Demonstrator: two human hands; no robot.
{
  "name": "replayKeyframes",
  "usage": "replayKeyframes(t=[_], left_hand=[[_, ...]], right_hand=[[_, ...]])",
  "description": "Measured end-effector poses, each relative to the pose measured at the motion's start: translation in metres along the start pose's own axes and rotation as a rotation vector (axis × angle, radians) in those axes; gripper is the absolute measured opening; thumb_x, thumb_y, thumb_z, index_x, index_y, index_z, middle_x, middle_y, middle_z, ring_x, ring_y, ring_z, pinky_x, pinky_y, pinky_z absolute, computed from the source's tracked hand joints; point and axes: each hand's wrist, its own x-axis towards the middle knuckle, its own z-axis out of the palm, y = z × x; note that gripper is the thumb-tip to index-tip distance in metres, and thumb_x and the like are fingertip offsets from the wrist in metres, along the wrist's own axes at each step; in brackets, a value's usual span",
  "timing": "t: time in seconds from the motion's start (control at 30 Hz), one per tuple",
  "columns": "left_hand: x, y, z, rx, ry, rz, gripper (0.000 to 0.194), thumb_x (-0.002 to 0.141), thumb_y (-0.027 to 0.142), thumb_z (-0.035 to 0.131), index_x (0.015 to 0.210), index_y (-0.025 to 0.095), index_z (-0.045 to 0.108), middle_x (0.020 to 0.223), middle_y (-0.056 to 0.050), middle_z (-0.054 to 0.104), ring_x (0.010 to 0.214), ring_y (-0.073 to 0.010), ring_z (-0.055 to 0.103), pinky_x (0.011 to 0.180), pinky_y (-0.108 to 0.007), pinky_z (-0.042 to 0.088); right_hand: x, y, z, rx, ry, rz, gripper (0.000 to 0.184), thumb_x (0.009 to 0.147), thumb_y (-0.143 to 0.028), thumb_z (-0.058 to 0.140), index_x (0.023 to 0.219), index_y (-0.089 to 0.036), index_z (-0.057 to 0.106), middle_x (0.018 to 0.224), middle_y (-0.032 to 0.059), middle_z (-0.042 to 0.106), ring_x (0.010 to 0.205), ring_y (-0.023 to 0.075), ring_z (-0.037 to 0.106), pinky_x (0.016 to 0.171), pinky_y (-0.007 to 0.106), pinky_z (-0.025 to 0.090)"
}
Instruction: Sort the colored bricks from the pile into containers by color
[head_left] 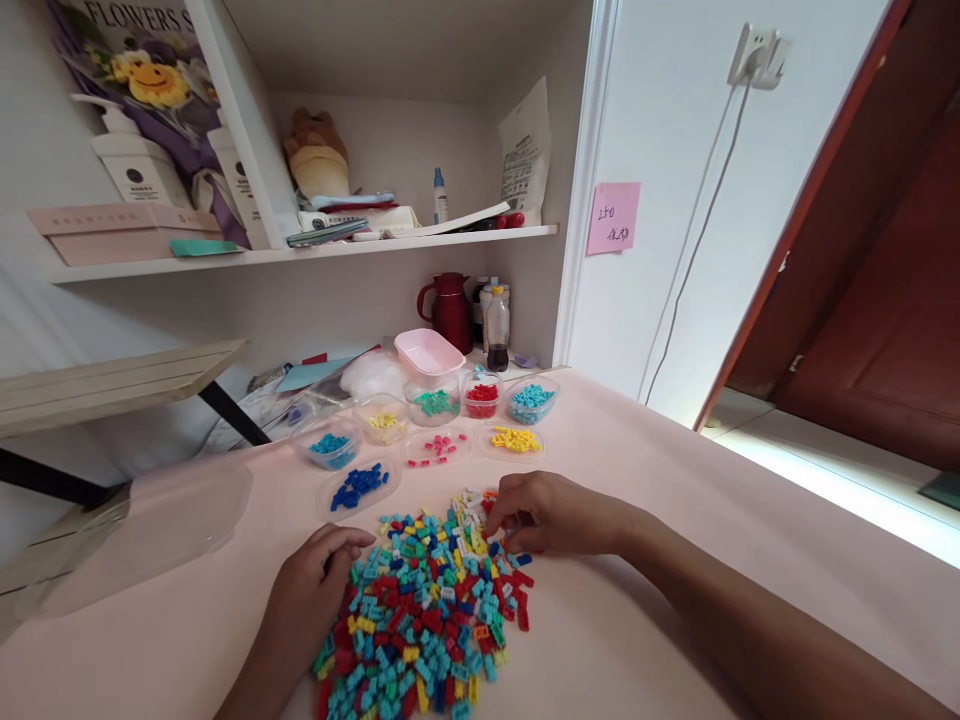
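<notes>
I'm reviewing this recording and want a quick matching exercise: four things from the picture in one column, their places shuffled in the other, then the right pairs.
Things:
1. Left hand
2. Right hand
3. Dark blue heap
4. Red jug

Places:
A. Behind the pink tub
B. At the far right part of the mixed brick pile
C. In a shallow clear tray
D. Along the left edge of the mixed brick pile

Right pairs: 1-D, 2-B, 3-C, 4-A
</notes>
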Motion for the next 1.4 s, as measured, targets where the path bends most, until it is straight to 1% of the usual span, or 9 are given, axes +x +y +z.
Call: replayKeyframes(t=[0.13, 0.23, 0.33, 0.47, 0.6, 0.77, 0.9, 1.03, 1.4], left_hand=[[0.000, 0.002, 0.000, -0.007, 0.014, 0.025, 0.033, 0.081, 0.033, 0.039, 0.083, 0.026, 0.071, 0.093, 0.000, 0.071, 0.086, -0.0183, 0.066, 0.076, -0.027, 0.051], [0.000, 0.003, 0.000, -0.016, 0.028, 0.041, 0.032, 0.080, 0.032, 0.040, 0.081, 0.025, 0.072, 0.089, -0.001, 0.071, 0.082, -0.0181, 0.067, 0.074, -0.026, 0.052], [-0.001, 0.003, 0.001, -0.019, 0.035, 0.039, 0.032, 0.080, 0.031, 0.040, 0.081, 0.026, 0.072, 0.089, 0.000, 0.071, 0.082, -0.0179, 0.066, 0.074, -0.026, 0.051], [-0.001, 0.003, 0.002, -0.017, 0.026, 0.026, 0.032, 0.080, 0.030, 0.040, 0.081, 0.026, 0.072, 0.091, 0.000, 0.071, 0.085, -0.0178, 0.066, 0.076, -0.027, 0.051], [0.000, 0.002, 0.002, -0.020, 0.026, 0.024, 0.031, 0.080, 0.030, 0.041, 0.081, 0.026, 0.072, 0.090, 0.000, 0.071, 0.084, -0.0177, 0.066, 0.074, -0.026, 0.051], [-0.001, 0.002, 0.001, -0.029, 0.043, 0.043, 0.031, 0.080, 0.030, 0.041, 0.080, 0.026, 0.072, 0.089, 0.000, 0.071, 0.084, -0.0182, 0.066, 0.074, -0.026, 0.051], [-0.002, 0.002, 0.001, -0.028, 0.037, 0.038, 0.030, 0.080, 0.030, 0.042, 0.081, 0.026, 0.072, 0.090, 0.000, 0.071, 0.085, -0.0185, 0.066, 0.076, -0.027, 0.051], [-0.002, 0.002, 0.002, -0.016, 0.022, 0.030, 0.033, 0.081, 0.031, 0.039, 0.082, 0.026, 0.071, 0.093, -0.001, 0.071, 0.087, -0.0185, 0.066, 0.078, -0.028, 0.050], [-0.001, 0.003, 0.001, -0.016, 0.019, 0.043, 0.032, 0.081, 0.029, 0.040, 0.082, 0.026, 0.072, 0.092, -0.001, 0.071, 0.090, -0.0193, 0.066, 0.079, -0.029, 0.051]], right_hand=[[0.001, -0.002, 0.001, -0.011, 0.018, 0.011, 0.018, 0.074, -0.016, 0.067, 0.090, -0.023, 0.071, 0.092, 0.0012, 0.062, 0.076, 0.0118, 0.058, 0.065, 0.021, 0.041], [0.002, -0.002, 0.002, -0.049, 0.026, 0.012, 0.014, 0.075, -0.021, 0.069, 0.089, -0.023, 0.071, 0.091, 0.0011, 0.063, 0.077, 0.0128, 0.058, 0.066, 0.022, 0.041], [0.002, -0.003, 0.002, -0.077, 0.022, 0.002, 0.016, 0.076, -0.027, 0.069, 0.092, -0.025, 0.071, 0.090, 0.0007, 0.063, 0.076, 0.0130, 0.058, 0.066, 0.022, 0.041], [0.003, -0.006, 0.004, -0.107, 0.031, -0.005, 0.015, 0.076, -0.026, 0.069, 0.090, -0.025, 0.072, 0.090, 0.0004, 0.064, 0.076, 0.0129, 0.059, 0.065, 0.022, 0.040], [0.005, -0.007, 0.008, -0.180, 0.095, 0.012, 0.014, 0.080, -0.023, 0.062, 0.090, -0.025, 0.072, 0.091, 0.0011, 0.065, 0.077, 0.0141, 0.059, 0.068, 0.024, 0.041], [0.006, 0.003, 0.011, -0.197, 0.160, 0.048, 0.019, 0.084, -0.021, 0.057, 0.094, -0.026, 0.072, 0.094, 0.0015, 0.066, 0.081, 0.0155, 0.061, 0.071, 0.025, 0.043], [0.005, 0.006, 0.010, -0.155, 0.155, 0.040, 0.019, 0.085, -0.024, 0.058, 0.097, -0.027, 0.072, 0.095, 0.0014, 0.067, 0.082, 0.0154, 0.061, 0.072, 0.025, 0.043], [0.005, 0.003, 0.010, -0.174, 0.124, 0.051, 0.019, 0.080, -0.030, 0.065, 0.098, -0.028, 0.071, 0.094, 0.0010, 0.066, 0.081, 0.0157, 0.060, 0.069, 0.025, 0.042], [0.005, -0.002, 0.010, -0.171, 0.143, 0.073, 0.015, 0.078, -0.025, 0.066, 0.092, -0.025, 0.071, 0.092, 0.0024, 0.066, 0.078, 0.0157, 0.059, 0.067, 0.025, 0.042]])
